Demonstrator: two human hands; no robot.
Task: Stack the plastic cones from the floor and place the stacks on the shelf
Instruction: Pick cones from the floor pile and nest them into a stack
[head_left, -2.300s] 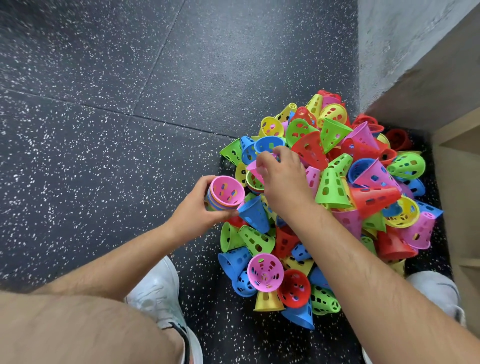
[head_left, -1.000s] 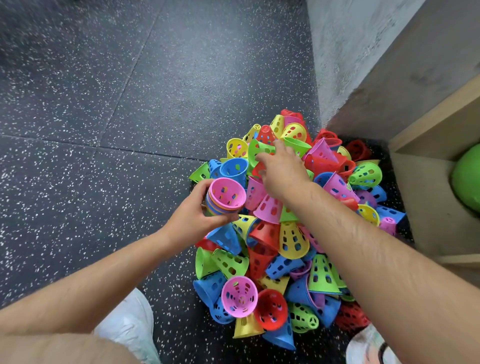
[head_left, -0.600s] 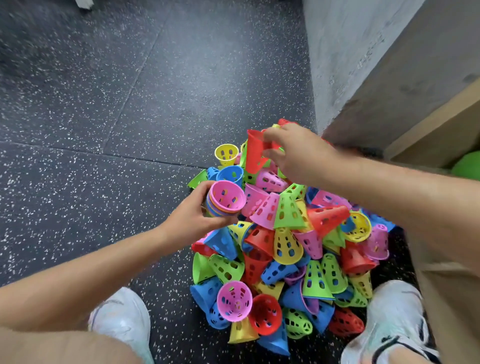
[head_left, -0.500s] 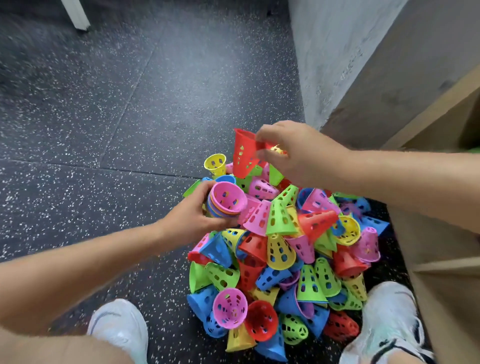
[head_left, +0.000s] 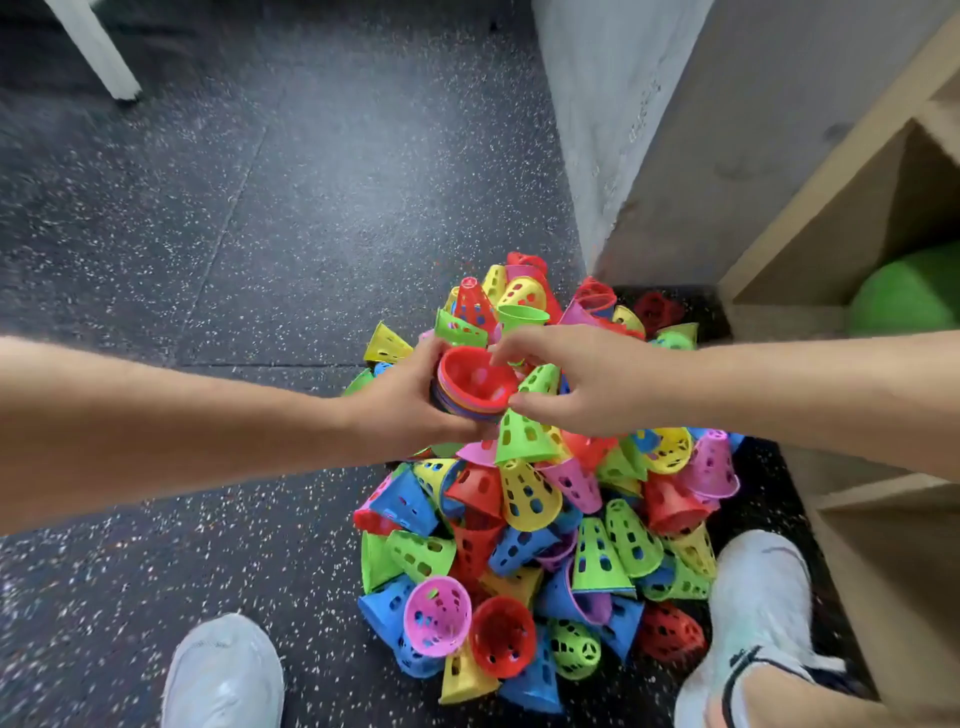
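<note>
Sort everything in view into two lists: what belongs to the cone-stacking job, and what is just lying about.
Job in hand:
- stack gripped by the left hand
- red cone, pinched at its rim on top of it by the right hand
- loose cone pile
- wooden shelf

Lying about:
- green ball inside the shelf
- white furniture leg

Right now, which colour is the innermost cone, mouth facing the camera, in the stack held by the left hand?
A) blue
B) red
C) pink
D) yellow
B: the stack in the grip of the left hand shows a red cone nested innermost, its open mouth towards the camera and the other rims ringed beneath it.
</note>
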